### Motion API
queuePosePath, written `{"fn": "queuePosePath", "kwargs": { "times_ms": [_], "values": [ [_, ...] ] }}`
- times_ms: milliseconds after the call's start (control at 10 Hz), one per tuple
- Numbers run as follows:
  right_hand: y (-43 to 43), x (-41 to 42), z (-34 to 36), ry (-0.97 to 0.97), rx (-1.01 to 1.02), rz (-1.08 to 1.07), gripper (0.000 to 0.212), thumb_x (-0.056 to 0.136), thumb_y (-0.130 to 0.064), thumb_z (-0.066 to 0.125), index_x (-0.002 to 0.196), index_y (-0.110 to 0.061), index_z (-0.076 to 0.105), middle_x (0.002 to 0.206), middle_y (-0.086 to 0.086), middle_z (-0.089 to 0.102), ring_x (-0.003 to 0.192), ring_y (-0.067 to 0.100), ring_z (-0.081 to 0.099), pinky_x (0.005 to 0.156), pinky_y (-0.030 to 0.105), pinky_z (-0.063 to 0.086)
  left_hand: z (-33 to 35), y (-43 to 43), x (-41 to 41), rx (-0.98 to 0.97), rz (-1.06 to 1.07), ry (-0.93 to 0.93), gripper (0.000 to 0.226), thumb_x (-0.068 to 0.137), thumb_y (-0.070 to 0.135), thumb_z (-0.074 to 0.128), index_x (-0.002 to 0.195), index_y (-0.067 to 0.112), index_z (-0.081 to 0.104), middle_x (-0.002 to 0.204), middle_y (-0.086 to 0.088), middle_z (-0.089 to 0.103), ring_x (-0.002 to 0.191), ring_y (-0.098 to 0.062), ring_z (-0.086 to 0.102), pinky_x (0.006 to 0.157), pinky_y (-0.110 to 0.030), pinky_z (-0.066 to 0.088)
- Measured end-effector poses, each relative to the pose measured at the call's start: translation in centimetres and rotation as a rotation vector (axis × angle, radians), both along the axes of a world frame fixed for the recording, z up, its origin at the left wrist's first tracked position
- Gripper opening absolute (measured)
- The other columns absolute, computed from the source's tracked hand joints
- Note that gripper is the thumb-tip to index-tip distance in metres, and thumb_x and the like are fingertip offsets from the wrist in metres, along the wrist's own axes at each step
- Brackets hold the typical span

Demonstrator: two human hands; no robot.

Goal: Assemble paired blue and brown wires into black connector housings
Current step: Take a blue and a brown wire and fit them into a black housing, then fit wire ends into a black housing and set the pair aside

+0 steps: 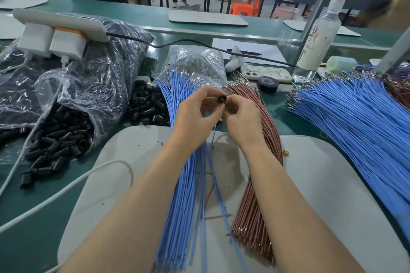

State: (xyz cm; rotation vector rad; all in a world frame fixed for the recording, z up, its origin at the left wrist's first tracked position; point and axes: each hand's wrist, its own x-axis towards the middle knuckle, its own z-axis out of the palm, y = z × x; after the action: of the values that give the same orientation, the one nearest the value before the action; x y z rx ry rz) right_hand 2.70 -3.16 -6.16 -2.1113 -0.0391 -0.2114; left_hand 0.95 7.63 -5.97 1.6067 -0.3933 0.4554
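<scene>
My left hand [195, 115] pinches a small black connector housing [221, 98] between thumb and fingertips, its open end facing me. My right hand [240, 117] meets it from the right, fingers pinched at the housing, with a thin blue wire [214, 137] hanging down below the hands. A bundle of blue wires [184, 175] lies on the grey mat [332, 195] under my left forearm. A bundle of brown wires [264, 139] lies beside it under my right forearm. Loose black housings [148, 104] are heaped to the left.
A torn plastic bag [84, 95] spills more black housings [57, 146] at left. A second large pile of blue wires [359, 122] covers the right. A phone [266, 73], tape roll [268, 84], bottle [319, 37], power strip [60, 26] and white cable [66, 188] lie around.
</scene>
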Motion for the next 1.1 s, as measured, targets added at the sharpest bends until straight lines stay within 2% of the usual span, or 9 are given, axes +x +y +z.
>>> {"fn": "queuePosePath", "kwargs": {
  "times_ms": [100, 300, 400, 500, 600, 700, 800, 900, 1100],
  "values": [
    [0.0, 0.1, 0.0, 0.0, -0.02, 0.003, 0.018, 0.091, -0.004, 0.053, 0.104, 0.0, 0.065, 0.101, 0.017, 0.067, 0.097, 0.031, 0.061, 0.084, 0.033, 0.045, -0.3, 0.0, 0.1, -0.026, 0.047, 0.031, 0.02, 0.074, 0.018, 0.054, 0.073, 0.038, 0.05, 0.067, 0.023, 0.054, 0.063, 0.02, 0.053, 0.064, 0.0, 0.04],
    [-1.3, 0.6, 1.0, 0.058, -0.186, 0.072, 0.021, 0.085, -0.026, 0.07, 0.103, -0.015, 0.069, 0.094, 0.003, 0.07, 0.088, 0.017, 0.065, 0.081, 0.027, 0.049, -1.2, 1.2, 2.2, -0.09, 0.136, 0.072, 0.021, 0.087, 0.012, 0.062, 0.088, 0.032, 0.057, 0.081, 0.01, 0.063, 0.075, 0.002, 0.059, 0.071, -0.013, 0.045],
    [-3.9, 1.1, 1.5, 0.008, -0.339, -0.162, 0.03, 0.081, -0.039, 0.072, 0.105, -0.021, 0.067, 0.093, -0.003, 0.065, 0.091, 0.014, 0.06, 0.08, 0.026, 0.045, -0.9, 1.7, 2.5, -0.178, 0.185, 0.08, 0.008, 0.083, 0.023, 0.058, 0.088, 0.029, 0.057, 0.076, 0.007, 0.063, 0.075, -0.009, 0.061, 0.069, -0.017, 0.046],
    [-5.3, 1.7, 0.9, 0.158, -0.48, -0.251, 0.041, 0.081, -0.04, 0.072, 0.114, -0.021, 0.059, 0.115, 0.004, 0.06, 0.107, 0.022, 0.055, 0.088, 0.035, 0.044, -0.2, 2.5, 2.7, -0.394, 0.196, 0.174, 0.006, 0.088, 0.016, 0.055, 0.092, 0.019, 0.058, 0.065, 0.011, 0.063, 0.064, -0.006, 0.063, 0.06, -0.017, 0.048],
    [-5.2, 2.2, 0.0, 0.194, -0.559, -0.28, 0.042, 0.084, -0.031, 0.07, 0.119, -0.016, 0.052, 0.117, 0.008, 0.058, 0.108, 0.026, 0.054, 0.082, 0.034, 0.041, 0.2, 3.7, 3.0, -0.711, 0.086, 0.453, 0.01, 0.092, 0.011, 0.055, 0.088, 0.007, 0.062, 0.063, 0.004, 0.064, 0.054, -0.005, 0.061, 0.051, -0.015, 0.049],
    [-5.2, 2.5, -0.2, 0.187, -0.543, -0.321, 0.032, 0.087, -0.027, 0.067, 0.113, -0.014, 0.055, 0.111, 0.008, 0.063, 0.105, 0.027, 0.057, 0.078, 0.033, 0.041, 0.1, 4.1, 3.0, -0.75, -0.04, 0.663, 0.019, 0.093, 0.013, 0.055, 0.078, 0.003, 0.062, 0.059, 0.0, 0.065, 0.048, -0.004, 0.06, 0.047, -0.011, 0.05],
    [-5.6, 2.3, 0.0, 0.124, -0.457, -0.318, 0.015, 0.086, -0.029, 0.067, 0.097, -0.019, 0.067, 0.104, 0.006, 0.067, 0.098, 0.022, 0.06, 0.077, 0.031, 0.043, -0.2, 3.7, 3.1, -0.676, -0.087, 0.74, 0.018, 0.093, 0.014, 0.055, 0.082, 0.002, 0.062, 0.062, -0.001, 0.065, 0.045, -0.002, 0.058, 0.042, -0.011, 0.046],
    [-6.0, 1.9, 0.3, 0.048, -0.417, -0.326, 0.021, 0.086, -0.037, 0.066, 0.09, -0.018, 0.073, 0.096, 0.006, 0.07, 0.096, 0.024, 0.061, 0.078, 0.031, 0.042, -0.3, 3.2, 3.0, -0.555, -0.092, 0.723, 0.016, 0.093, 0.015, 0.055, 0.084, 0.005, 0.064, 0.064, 0.002, 0.068, 0.049, -0.002, 0.059, 0.044, -0.012, 0.046],
    [-6.2, 2.0, 0.4, -0.034, -0.381, -0.36, 0.016, 0.089, -0.028, 0.064, 0.091, -0.015, 0.073, 0.094, 0.008, 0.071, 0.092, 0.023, 0.062, 0.075, 0.026, 0.038, -0.6, 2.9, 2.8, -0.483, -0.163, 0.647, 0.011, 0.093, 0.015, 0.055, 0.092, 0.012, 0.066, 0.074, 0.004, 0.071, 0.057, -0.005, 0.064, 0.05, -0.016, 0.05]
  ]
}}
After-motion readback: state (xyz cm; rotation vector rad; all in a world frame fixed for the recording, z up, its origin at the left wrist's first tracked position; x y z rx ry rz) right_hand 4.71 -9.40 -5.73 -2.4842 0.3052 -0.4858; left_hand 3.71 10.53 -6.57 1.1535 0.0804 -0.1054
